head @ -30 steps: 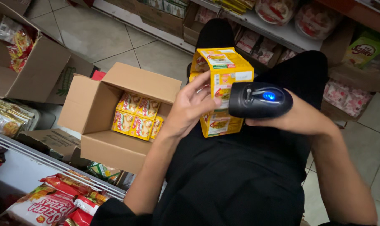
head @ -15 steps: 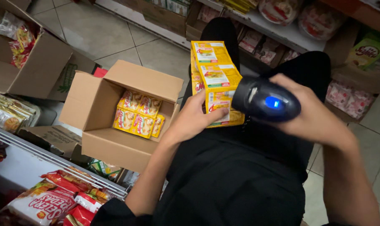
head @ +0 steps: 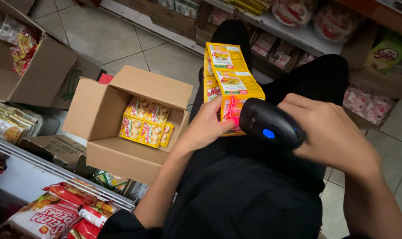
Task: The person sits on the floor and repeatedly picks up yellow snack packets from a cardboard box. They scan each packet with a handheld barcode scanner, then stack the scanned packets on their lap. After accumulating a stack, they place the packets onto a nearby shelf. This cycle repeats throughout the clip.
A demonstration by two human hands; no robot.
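Head view: left hand (head: 206, 128) grips the yellow sachet strip (head: 231, 84) at its bottom end, at 12 o'clock from the lap; right hand (head: 331, 132) is wrapped round the scanner (head: 271, 123). Strip looks light, floppy, slick; best pinched by an edge.

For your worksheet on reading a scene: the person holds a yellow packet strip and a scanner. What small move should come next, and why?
Probably hold the scanner steady on the strip a moment. The right hand points it at the strip's lower end, where red light falls, and the left hand grips the strip there. The open box beside them holds more yellow packets.
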